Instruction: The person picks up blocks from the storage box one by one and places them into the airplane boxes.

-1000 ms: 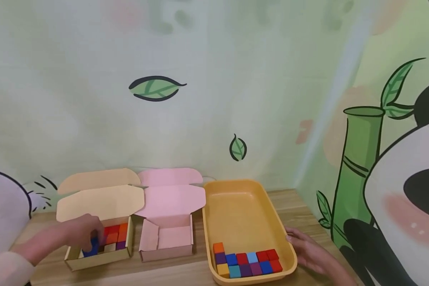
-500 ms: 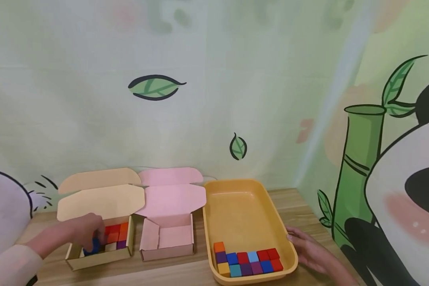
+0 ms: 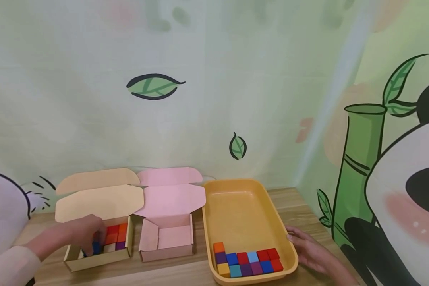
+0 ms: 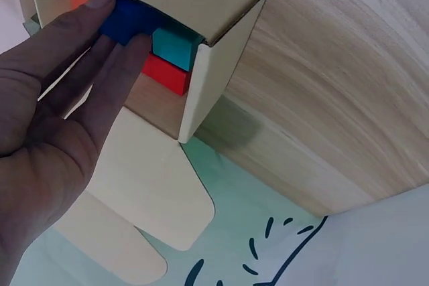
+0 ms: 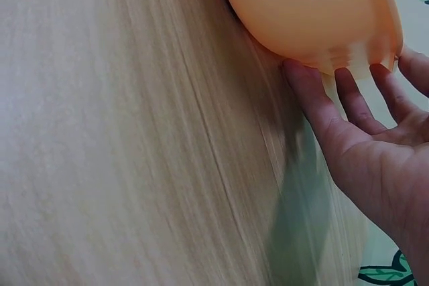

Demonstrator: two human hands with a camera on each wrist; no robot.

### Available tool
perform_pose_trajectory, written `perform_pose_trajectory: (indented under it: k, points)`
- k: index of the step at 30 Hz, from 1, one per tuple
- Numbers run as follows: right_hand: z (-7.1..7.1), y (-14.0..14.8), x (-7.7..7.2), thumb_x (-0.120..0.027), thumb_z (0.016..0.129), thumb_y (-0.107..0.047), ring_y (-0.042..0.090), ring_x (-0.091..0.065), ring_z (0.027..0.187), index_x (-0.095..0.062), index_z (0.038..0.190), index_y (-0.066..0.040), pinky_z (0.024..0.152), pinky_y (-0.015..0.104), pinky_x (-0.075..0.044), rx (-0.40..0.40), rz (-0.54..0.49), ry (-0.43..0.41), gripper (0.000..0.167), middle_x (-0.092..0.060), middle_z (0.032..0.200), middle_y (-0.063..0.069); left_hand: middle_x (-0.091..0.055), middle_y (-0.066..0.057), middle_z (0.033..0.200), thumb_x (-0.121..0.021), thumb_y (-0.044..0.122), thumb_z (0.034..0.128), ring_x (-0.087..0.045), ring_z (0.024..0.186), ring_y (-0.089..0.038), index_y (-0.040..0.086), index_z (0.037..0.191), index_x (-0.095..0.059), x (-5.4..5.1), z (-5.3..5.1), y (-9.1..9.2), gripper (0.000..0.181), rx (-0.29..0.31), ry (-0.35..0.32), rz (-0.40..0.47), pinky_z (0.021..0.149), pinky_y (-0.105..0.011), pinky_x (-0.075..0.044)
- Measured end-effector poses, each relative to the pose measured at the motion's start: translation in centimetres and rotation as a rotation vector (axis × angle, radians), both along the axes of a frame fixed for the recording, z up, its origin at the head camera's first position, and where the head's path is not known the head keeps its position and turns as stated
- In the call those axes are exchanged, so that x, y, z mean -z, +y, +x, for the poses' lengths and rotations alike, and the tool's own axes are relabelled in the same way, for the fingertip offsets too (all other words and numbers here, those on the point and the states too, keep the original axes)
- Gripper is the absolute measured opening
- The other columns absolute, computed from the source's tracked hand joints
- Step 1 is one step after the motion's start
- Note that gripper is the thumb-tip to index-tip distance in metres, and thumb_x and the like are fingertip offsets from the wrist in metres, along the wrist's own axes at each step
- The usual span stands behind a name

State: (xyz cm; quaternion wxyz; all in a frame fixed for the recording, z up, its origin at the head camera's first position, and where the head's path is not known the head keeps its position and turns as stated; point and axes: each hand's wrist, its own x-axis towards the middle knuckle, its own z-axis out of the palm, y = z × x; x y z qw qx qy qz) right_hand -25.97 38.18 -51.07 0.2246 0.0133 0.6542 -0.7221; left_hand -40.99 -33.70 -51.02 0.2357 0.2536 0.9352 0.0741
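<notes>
Inside the open beige cardboard box [image 3: 96, 260] at the left, my left hand [image 3: 85, 232] reaches down and pinches a blue block [image 4: 127, 19]. The left wrist view shows thumb and fingertips on it, with a teal block [image 4: 174, 46] and a red block [image 4: 166, 75] close beside. Red, orange and purple blocks fill the box's right part, around a gap showing the bare box floor. My right hand [image 3: 309, 250] touches the outer right wall of the yellow tray [image 3: 232, 214], its fingertips against the plastic [image 5: 315, 18]. Several coloured blocks [image 3: 252, 264] lie grouped at the tray's near end.
Between the box and the tray stands an open pink box [image 3: 175, 238], its lid [image 3: 175, 198] folded back. Everything rests on a wooden table [image 3: 164, 274]. A printed cloth wall [image 3: 200, 119] closes off the back and right side.
The left hand has shifted slightly right within the beige box, and the blue block under its fingers has moved slightly right as well. The right hand and tray have stayed in place.
</notes>
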Motion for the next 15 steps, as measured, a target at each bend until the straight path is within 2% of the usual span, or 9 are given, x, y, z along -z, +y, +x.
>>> perform_pose_trajectory:
  k: [8,11,15]
  points:
    - [0.1,0.1,0.0,-0.049,0.108,-0.030,0.026,-0.058,0.124,-0.013,0.158,0.000,0.099,0.050,-0.051,0.001,-0.004,0.009,0.069,-0.049,0.144,0.015,-0.063,0.018,0.078,-0.099,0.020,0.0593,-0.056,0.073,-0.006,0.037,0.078,-0.073,0.2,-0.7,-0.1,0.036,0.054,-0.007,0.041,0.071,-0.028,-0.051]
    - [0.0,0.0,0.1,-0.050,0.107,-0.030,0.027,-0.057,0.125,-0.013,0.158,0.000,0.100,0.051,-0.051,0.005,0.000,0.005,0.070,-0.048,0.146,0.016,-0.062,0.016,0.078,-0.098,0.018,0.0611,-0.055,0.073,-0.007,0.035,0.079,-0.073,-0.2,-0.1,0.4,0.035,0.026,-0.024,0.054,0.070,-0.026,-0.051]
    - [-0.1,0.0,0.2,-0.051,0.107,-0.031,0.027,-0.057,0.125,-0.014,0.158,0.000,0.100,0.051,-0.051,0.013,0.008,0.006,0.070,-0.047,0.147,0.017,-0.061,0.013,0.077,-0.097,0.013,0.0636,-0.053,0.070,-0.008,0.027,0.082,-0.074,-1.5,1.1,1.6,0.032,0.055,-0.024,0.075,0.066,-0.026,-0.051]
